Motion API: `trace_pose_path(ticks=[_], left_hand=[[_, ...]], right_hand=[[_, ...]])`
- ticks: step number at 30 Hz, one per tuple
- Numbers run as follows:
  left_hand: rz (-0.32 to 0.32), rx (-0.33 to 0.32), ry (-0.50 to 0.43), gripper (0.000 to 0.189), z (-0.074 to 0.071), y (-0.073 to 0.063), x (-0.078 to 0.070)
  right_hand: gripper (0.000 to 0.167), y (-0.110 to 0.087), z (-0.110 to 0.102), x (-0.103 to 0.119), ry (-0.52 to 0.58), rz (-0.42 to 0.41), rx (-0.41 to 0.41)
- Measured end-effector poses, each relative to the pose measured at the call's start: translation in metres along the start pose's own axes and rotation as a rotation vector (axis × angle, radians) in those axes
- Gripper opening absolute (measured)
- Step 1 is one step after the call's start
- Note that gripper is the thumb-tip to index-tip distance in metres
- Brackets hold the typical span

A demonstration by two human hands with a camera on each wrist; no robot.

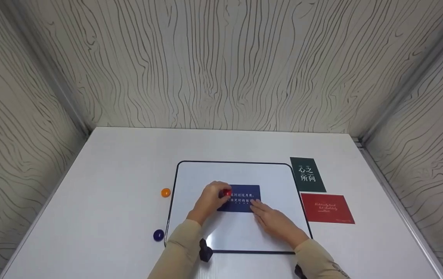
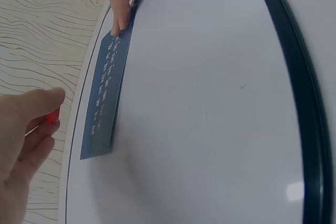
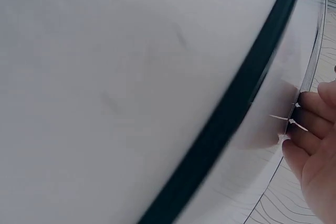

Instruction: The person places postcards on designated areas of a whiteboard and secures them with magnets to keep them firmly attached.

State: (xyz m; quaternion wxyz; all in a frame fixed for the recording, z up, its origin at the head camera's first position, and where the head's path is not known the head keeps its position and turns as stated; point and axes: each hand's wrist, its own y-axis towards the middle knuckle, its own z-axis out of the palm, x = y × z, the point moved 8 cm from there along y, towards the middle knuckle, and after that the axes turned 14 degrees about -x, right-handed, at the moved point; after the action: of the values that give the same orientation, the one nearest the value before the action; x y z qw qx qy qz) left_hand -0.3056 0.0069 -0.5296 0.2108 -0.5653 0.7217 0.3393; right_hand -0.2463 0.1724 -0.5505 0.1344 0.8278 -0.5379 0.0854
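A dark blue card (image 1: 241, 207) with pale writing lies on the middle of a black-edged whiteboard (image 1: 237, 236). My left hand (image 1: 208, 199) pinches a small red magnet (image 1: 227, 192) between thumb and fingers over the card's left end. In the left wrist view the red magnet (image 2: 53, 115) shows between the fingertips, apart from the card (image 2: 100, 103). The right hand (image 1: 275, 223) has its fingers stretched out, their tips resting on the card's right end. In the right wrist view only part of that hand (image 3: 315, 140) appears.
Left of the board are an orange magnet (image 1: 165, 192) and a dark blue one (image 1: 158, 235). A green card (image 1: 308, 182) and a red card (image 1: 328, 215) lie along its right side. Wood-patterned panels (image 1: 213, 69) enclose the white table (image 1: 109, 186).
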Motion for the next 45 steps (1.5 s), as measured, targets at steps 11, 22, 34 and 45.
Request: trace_pose_path(ticks=[11, 22, 34, 45], left_hand=[[0.014, 0.015, 0.014, 0.028, 0.007, 0.006, -0.003], [-0.012, -0.007, 0.022, 0.028, 0.021, 0.013, -0.002], [-0.098, -0.082, -0.027, 0.029, 0.037, 0.015, 0.001], [-0.089, -0.095, -0.015, 0.032, 0.040, 0.018, 0.001]], right_hand=[[0.039, 0.002, 0.002, 0.004, -0.064, -0.068, -0.091], [0.040, 0.002, 0.002, -0.003, -0.013, -0.037, -0.035], [0.037, 0.002, 0.002, -0.001, 0.033, -0.044, -0.077], [0.037, 0.001, 0.001, 0.000, 0.032, -0.049, -0.092]])
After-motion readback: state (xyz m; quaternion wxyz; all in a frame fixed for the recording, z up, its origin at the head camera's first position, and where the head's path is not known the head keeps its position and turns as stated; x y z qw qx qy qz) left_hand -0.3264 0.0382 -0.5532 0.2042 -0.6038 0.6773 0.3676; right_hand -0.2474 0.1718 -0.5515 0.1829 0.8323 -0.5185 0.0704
